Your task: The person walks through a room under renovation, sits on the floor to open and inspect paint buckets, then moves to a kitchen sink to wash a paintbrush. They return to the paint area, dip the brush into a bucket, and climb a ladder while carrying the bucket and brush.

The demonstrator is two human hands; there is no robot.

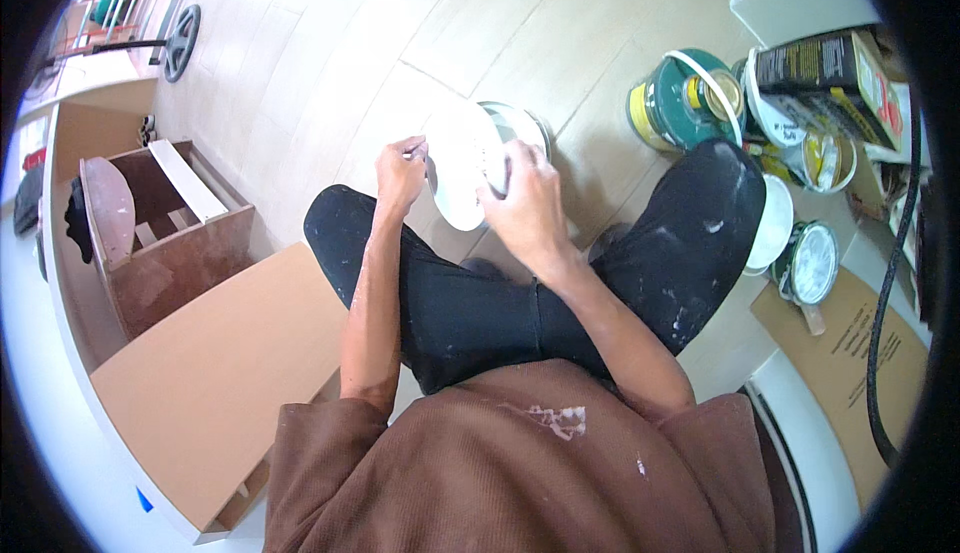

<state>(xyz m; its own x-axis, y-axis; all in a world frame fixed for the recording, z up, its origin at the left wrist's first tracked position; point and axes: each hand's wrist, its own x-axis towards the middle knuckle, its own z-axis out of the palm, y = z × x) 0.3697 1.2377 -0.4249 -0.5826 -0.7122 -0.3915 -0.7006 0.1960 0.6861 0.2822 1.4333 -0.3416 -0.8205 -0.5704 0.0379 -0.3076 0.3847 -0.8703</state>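
Observation:
Between my hands is a white rounded object (455,188), perhaps a lid or a tub, held tilted over a round white container (530,119) on the floor. My left hand (400,173) has its fingers closed at the object's left edge, pinching it. My right hand (522,198) is wrapped round its right side. The inside of the round container is mostly hidden behind the white object. My knees in dark, paint-spotted trousers are bent on either side.
Green paint cans (680,103), a boxed carton (825,68), a white bucket (765,228) and a flat cardboard sheet (850,348) crowd the right. A wooden bin (175,268), a brown board (210,383) and a wheeled metal frame (178,43) are at the left. A black cable (880,353) runs down the right.

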